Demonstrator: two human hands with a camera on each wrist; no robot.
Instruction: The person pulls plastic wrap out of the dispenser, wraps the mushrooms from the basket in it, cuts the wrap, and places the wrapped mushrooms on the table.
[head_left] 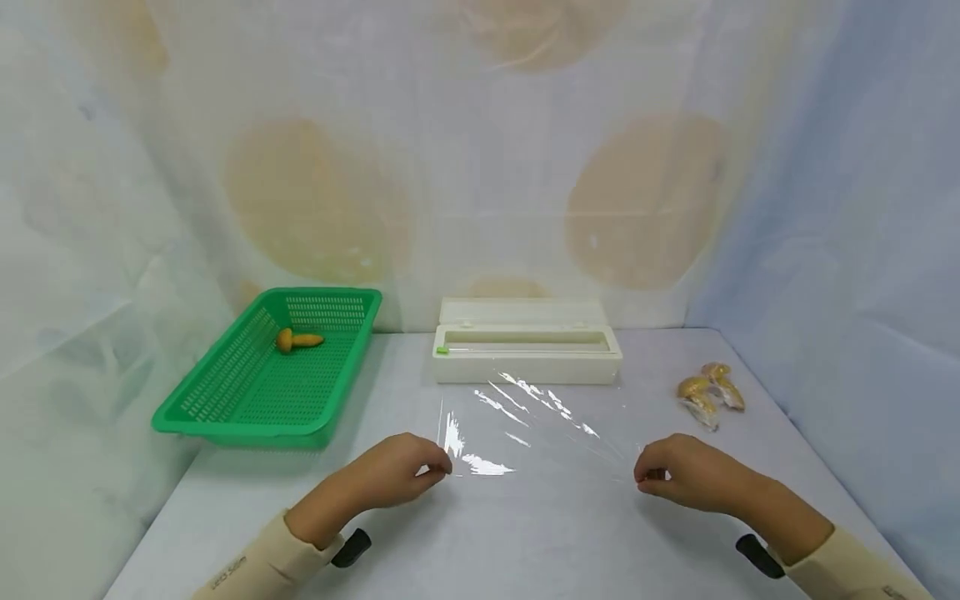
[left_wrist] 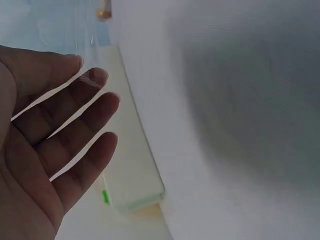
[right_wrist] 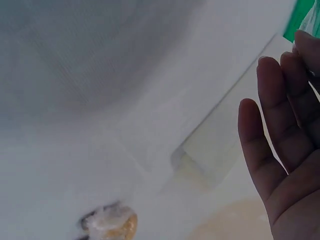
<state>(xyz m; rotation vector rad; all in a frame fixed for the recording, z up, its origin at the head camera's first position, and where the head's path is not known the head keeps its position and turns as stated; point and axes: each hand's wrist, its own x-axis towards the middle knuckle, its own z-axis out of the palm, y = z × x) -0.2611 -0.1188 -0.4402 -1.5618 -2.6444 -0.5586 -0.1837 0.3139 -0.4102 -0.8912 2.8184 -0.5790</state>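
Observation:
A clear sheet of cling film (head_left: 517, 429) stretches toward me from a white cling film dispenser (head_left: 527, 370) with its lid raised. My left hand (head_left: 405, 469) pinches the film's near left corner between thumb and index finger; in the left wrist view the film (left_wrist: 92, 77) shows at those fingertips, the other fingers spread loosely. The near right corner is pinched by my right hand (head_left: 688, 473), with its other fingers fairly straight in the right wrist view. The film hangs over the table between both hands, close in front of the dispenser.
At the left stands a green plastic basket (head_left: 321, 427) holding a brown mushroom (head_left: 286, 340). Several yellow-brown pieces wrapped in film (head_left: 697, 389) lie at the table's right side. A small green slider (head_left: 442, 351) sits on the dispenser's left end. Sheet walls enclose the white table (head_left: 525, 546).

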